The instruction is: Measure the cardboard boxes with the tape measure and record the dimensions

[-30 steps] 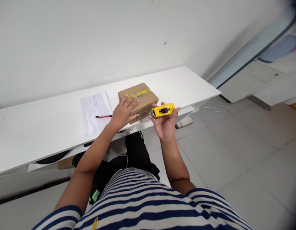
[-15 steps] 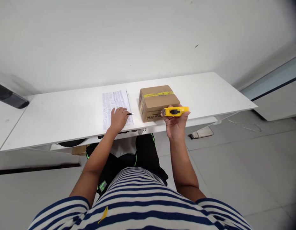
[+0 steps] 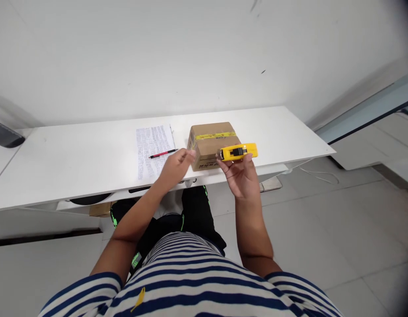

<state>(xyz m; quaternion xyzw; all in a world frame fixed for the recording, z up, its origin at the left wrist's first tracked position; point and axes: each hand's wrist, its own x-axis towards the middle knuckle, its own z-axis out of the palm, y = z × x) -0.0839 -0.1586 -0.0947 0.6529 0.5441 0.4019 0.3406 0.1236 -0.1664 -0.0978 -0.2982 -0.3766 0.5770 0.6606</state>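
A small cardboard box (image 3: 211, 141) sealed with yellow tape sits near the front edge of a white table (image 3: 91, 158). My right hand (image 3: 241, 174) holds a yellow utility knife (image 3: 238, 152) level just in front of the box's right side. My left hand (image 3: 178, 165) is at the box's left front corner, fingers curled and touching the corner. A red pen (image 3: 163, 153) lies on a printed sheet of paper (image 3: 154, 149) left of the box.
The table stands against a white wall. A dark object (image 3: 5, 134) lies at the far left on a neighbouring surface. A cable (image 3: 317, 176) and a flat grey device (image 3: 271, 185) lie on the tiled floor under the table's right end.
My left hand left the box top, went to the paper by the pen, then came back to the box's left corner. The knife stayed in my right hand.
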